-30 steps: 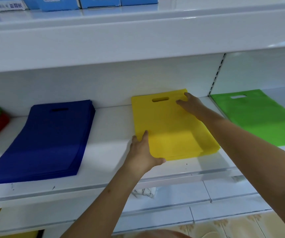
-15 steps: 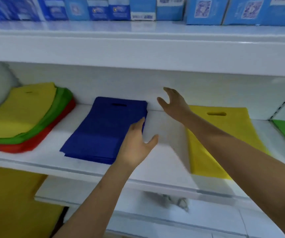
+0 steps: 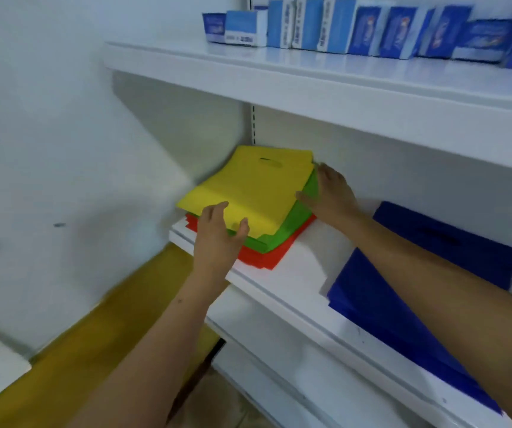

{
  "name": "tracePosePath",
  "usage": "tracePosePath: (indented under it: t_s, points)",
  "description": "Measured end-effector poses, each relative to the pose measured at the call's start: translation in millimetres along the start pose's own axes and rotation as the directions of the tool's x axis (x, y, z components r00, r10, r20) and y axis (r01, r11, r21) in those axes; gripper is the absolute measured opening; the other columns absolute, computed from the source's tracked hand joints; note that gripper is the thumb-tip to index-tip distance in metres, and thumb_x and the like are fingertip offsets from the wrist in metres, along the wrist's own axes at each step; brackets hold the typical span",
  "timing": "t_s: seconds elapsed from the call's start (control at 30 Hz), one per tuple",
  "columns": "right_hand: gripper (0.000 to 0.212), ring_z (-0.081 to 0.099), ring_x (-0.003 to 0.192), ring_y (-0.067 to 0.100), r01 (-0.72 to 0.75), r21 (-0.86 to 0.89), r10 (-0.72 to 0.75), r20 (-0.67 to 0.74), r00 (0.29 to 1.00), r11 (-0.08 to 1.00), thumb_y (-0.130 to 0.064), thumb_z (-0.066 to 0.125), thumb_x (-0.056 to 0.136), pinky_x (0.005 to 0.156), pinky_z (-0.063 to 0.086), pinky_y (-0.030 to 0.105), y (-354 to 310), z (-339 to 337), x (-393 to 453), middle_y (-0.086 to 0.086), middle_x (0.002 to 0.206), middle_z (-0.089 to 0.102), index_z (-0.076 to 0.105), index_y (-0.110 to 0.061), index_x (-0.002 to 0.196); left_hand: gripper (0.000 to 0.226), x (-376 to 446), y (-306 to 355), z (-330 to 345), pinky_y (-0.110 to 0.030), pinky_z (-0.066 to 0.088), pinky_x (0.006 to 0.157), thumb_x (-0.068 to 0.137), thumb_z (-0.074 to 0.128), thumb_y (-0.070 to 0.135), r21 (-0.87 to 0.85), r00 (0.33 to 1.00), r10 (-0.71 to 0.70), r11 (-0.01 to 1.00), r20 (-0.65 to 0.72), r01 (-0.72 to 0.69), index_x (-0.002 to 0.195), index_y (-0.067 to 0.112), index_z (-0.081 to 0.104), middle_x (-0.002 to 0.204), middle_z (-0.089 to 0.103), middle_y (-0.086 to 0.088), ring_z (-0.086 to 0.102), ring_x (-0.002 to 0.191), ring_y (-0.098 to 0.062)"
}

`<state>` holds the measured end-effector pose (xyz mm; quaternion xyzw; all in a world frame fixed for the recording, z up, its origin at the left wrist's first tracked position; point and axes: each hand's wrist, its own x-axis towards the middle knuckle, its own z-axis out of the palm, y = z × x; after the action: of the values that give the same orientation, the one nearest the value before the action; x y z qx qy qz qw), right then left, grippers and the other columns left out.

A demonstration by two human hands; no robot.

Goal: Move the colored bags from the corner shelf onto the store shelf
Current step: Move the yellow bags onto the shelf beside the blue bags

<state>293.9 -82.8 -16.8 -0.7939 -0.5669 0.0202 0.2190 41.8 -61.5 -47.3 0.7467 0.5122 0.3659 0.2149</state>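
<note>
At white shelf (image 3: 279, 282) corner, left hand (image 3: 217, 239) and right hand (image 3: 332, 196), fingers apparently loose, against stacked bags (image 3: 248, 186).

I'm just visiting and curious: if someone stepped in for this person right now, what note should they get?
Left hand: fingers on the near edge of the yellow bags, thumb beside it; grip unclear.
Right hand: open, against the right side of the corner stack, at the green bags.
Red bags lie at the bottom.
Done: blue bags lie on the shelf.
Left: move the corner stack.
</note>
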Motion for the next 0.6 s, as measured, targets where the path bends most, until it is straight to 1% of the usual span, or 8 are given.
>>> tracePosePath:
  t_s: [0.07,0.17,0.23,0.33,0.43,0.5,0.53,0.6]
  points:
    - [0.098,0.013,0.147,0.031,-0.008,-0.115,0.014,0.048,0.999,0.993,-0.066,0.051,0.086,0.117,0.020,0.048,-18,22,28,0.011,0.161,0.010,0.009,-0.010,0.154,0.069,26,-30,-7,-0.043,0.040,0.105,0.092,0.067,0.039,0.044,0.999,-0.037,0.998,0.035,0.036,0.146,0.004,0.042,0.147,0.041,-0.016,0.038,0.136,-0.031]
    - [0.106,0.002,0.149,0.029,-0.025,-0.218,0.059,0.150,0.987,0.976,-0.071,0.047,0.085,0.121,0.007,0.042,-25,54,50,0.014,0.162,0.001,-0.002,-0.007,0.154,0.088,58,-64,-8,-0.042,0.025,0.117,0.093,0.060,0.053,0.130,0.984,-0.090,0.989,0.153,0.071,0.156,0.006,0.021,0.163,0.018,-0.013,0.016,0.150,-0.027]
    - [0.105,0.004,0.149,0.026,-0.085,-0.201,0.113,0.137,0.984,0.976,-0.073,0.043,0.085,0.121,0.004,0.039,-22,72,53,0.013,0.162,0.005,0.004,-0.004,0.154,0.093,71,-82,-2,-0.044,0.017,0.121,0.092,0.054,0.061,0.186,0.967,-0.134,0.978,0.217,0.094,0.158,0.009,0.014,0.166,0.009,-0.009,0.010,0.152,-0.026]
    - [0.090,0.017,0.147,0.026,-0.089,-0.221,0.104,0.059,0.993,0.971,-0.071,0.041,0.088,0.121,0.009,0.038,-19,87,53,0.011,0.158,0.026,0.031,-0.007,0.149,0.086,73,-98,10,-0.051,0.012,0.122,0.094,0.052,0.060,0.212,0.969,-0.155,0.971,0.191,0.113,0.157,0.010,0.023,0.166,0.014,-0.007,0.011,0.152,-0.029]
    - [0.061,0.037,0.136,0.028,-0.057,-0.258,0.069,0.037,0.997,0.964,-0.057,0.042,0.095,0.116,0.020,0.037,-26,90,50,0.013,0.142,0.049,0.054,-0.012,0.134,0.063,66,-95,18,-0.054,0.006,0.121,0.099,0.048,0.050,0.297,0.993,-0.038,0.955,0.115,0.002,0.150,0.013,0.043,0.161,0.031,-0.004,0.012,0.151,-0.032]
    - [0.048,0.047,0.125,0.028,-0.052,-0.286,0.066,0.039,0.997,0.957,-0.048,0.036,0.101,0.112,0.025,0.037,-34,90,47,0.012,0.129,0.058,0.060,-0.014,0.126,0.048,62,-87,21,-0.055,0.005,0.122,0.102,0.046,0.040,0.338,0.993,0.066,0.936,0.097,-0.095,0.140,0.012,0.055,0.153,0.045,-0.003,0.016,0.151,-0.033]
    - [0.046,0.048,0.124,0.027,-0.042,-0.297,0.059,0.048,0.997,0.954,-0.045,0.033,0.102,0.111,0.024,0.037,-37,90,46,0.010,0.128,0.058,0.060,-0.016,0.125,0.044,61,-84,23,-0.055,0.006,0.122,0.102,0.046,0.034,0.353,0.991,0.097,0.927,0.097,-0.126,0.136,0.010,0.058,0.150,0.049,-0.005,0.018,0.151,-0.034]
    - [0.043,0.038,0.135,0.025,-0.010,-0.294,0.030,0.062,0.998,0.956,-0.041,0.031,0.104,0.114,0.018,0.037,-35,85,43,0.007,0.138,0.054,0.058,-0.020,0.130,0.040,57,-79,25,-0.055,0.006,0.122,0.103,0.045,0.028,0.344,0.989,0.120,0.928,0.087,-0.143,0.131,0.005,0.062,0.146,0.053,-0.008,0.020,0.150,-0.034]
